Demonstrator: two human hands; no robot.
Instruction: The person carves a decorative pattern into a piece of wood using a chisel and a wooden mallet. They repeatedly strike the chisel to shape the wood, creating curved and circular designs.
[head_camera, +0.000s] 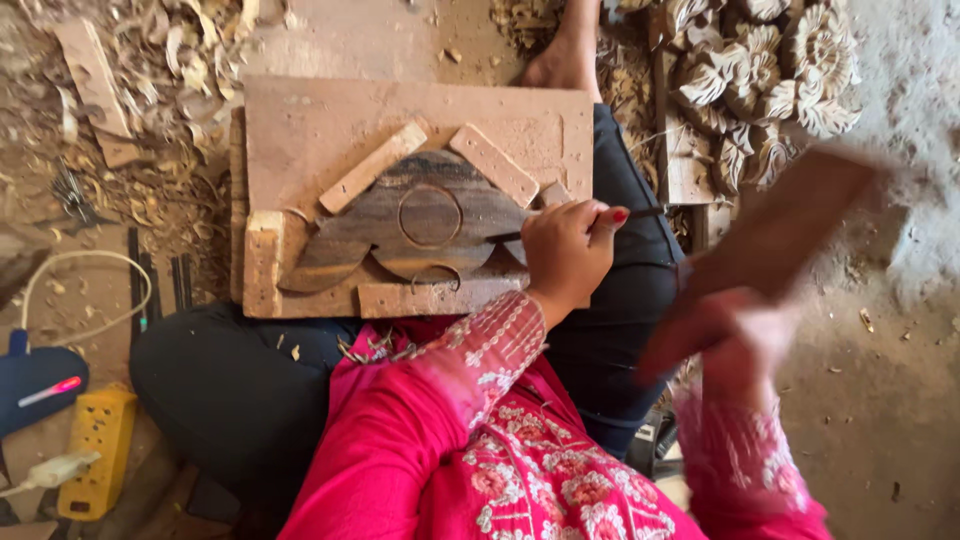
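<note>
Workpiece: dark wood blank (420, 225), cut to a low arched outline with scalloped lower lobes; lies flat on a pale backing board (300, 130) across the person's lap.
Holding: pale wooden cleats (372, 168) along its upper slopes and a strip below pin it in place.
Progress: early, by my reading. A circle (430, 215) is incised at centre and a curved line runs along the lower edge; the rest of the face is smooth and uncarved. No relief yet.
Left hand: (568, 250) closed around a slim chisel (640, 212), tip laid on the right part of the blank.
Right hand: (735, 335) blurred in motion, wrapped around the handle of a flat wooden mallet (790, 225), raised clear of the chisel, well to the right.
Surface: dark brown grain, streaked lighter; edges cleanly sawn.
Surroundings: finished floral carving (770, 70) at upper right; wood shavings (190, 60) at upper left; yellow power strip (95, 450) at lower left on the floor.
</note>
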